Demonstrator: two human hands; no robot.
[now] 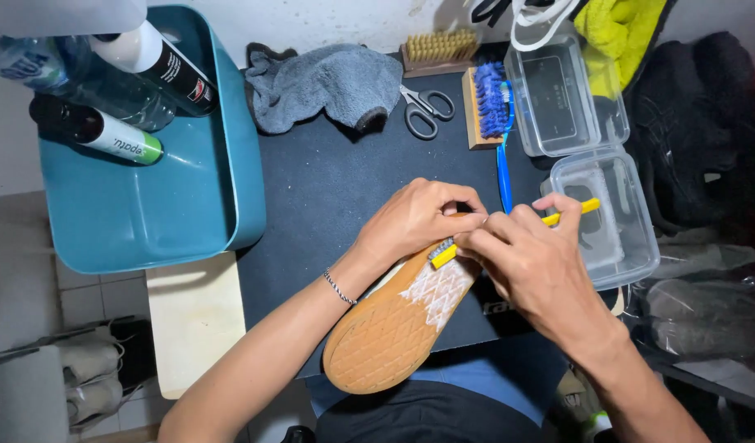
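A shoe (394, 328) lies sole up over my lap, its tan rubber sole patterned with diamonds and smeared with white foam near the toe. My left hand (414, 220) grips the toe end of the shoe. My right hand (529, 267) holds a small yellow-handled brush (570, 211), its bristle head pressed on the foamy part of the sole next to my left fingers.
A dark mat (328, 197) covers the table. On it lie a grey cloth (324, 82), scissors (427, 111), a blue brush (491, 102) and a wooden brush (439, 49). A teal tub (189, 213) with bottles stands left. Two clear plastic containers (615, 238) sit right.
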